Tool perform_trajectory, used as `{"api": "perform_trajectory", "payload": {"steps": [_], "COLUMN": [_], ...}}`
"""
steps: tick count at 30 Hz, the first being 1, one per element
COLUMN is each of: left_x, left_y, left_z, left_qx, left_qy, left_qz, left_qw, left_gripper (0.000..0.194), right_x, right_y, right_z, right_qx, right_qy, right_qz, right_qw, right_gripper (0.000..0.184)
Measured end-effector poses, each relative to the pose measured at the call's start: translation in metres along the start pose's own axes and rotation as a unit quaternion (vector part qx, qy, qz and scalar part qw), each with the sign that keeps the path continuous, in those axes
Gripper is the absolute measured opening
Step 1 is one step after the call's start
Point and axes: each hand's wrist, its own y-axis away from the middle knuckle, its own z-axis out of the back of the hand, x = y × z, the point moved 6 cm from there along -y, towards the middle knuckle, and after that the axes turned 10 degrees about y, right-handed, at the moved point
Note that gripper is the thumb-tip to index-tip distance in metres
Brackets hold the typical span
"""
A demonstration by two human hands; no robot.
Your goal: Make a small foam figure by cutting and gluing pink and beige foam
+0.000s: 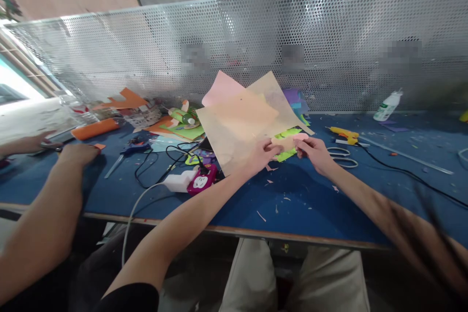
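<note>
Between my two hands is a small peach paper piece (pixel 287 144). My left hand (pixel 266 153) pinches its left end, fingers closed. My right hand (pixel 313 152) is closed at the other end, where a pink bit of paper (pixel 301 136) shows above the fingers. Right behind lies bright green paper (pixel 288 132), partly covered by my hands. Large peach sheets (pixel 234 122) and a pink sheet (pixel 223 88) lean up beyond my left hand. Scissors with pale handles (pixel 343 156) rest just right of my right hand, their blades hidden.
A yellow glue gun (pixel 345 134) and a white glue bottle (pixel 388 106) are at the right. A purple power strip (pixel 202 180) with cords sits left of my forearm, near a blue glue gun (pixel 134 145). Another person's hand (pixel 81 154) works at far left. Paper scraps dot the table (pixel 234 207).
</note>
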Motion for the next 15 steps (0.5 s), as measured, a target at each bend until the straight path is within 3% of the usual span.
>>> {"api": "perform_trajectory", "payload": {"steps": [7, 9, 12, 15], "left_x": [-0.005, -0.013, -0.026, -0.033], "left_y": [0.004, 0.008, 0.022, 0.037], "left_z": [-0.003, -0.011, -0.032, -0.044], "left_qx": [0.068, 0.126, 0.275, 0.395], "left_qy": [-0.122, -0.194, -0.274, -0.315], "left_qz": [0.01, -0.029, -0.113, -0.139], "left_qw": [0.99, 0.972, 0.915, 0.852], "left_gripper": [0.033, 0.032, 0.027, 0.041], "right_x": [0.016, 0.019, 0.017, 0.011], "right_y": [-0.009, -0.011, -0.011, -0.003], "right_z": [0.041, 0.05, 0.043, 0.025], "right_qx": [-0.003, 0.012, 0.12, 0.263], "right_qy": [0.106, 0.153, 0.224, 0.262], "right_qz": [0.051, 0.069, 0.087, 0.091], "right_qw": [0.993, 0.986, 0.963, 0.924], "right_gripper": [0.029, 0.029, 0.027, 0.026]}}
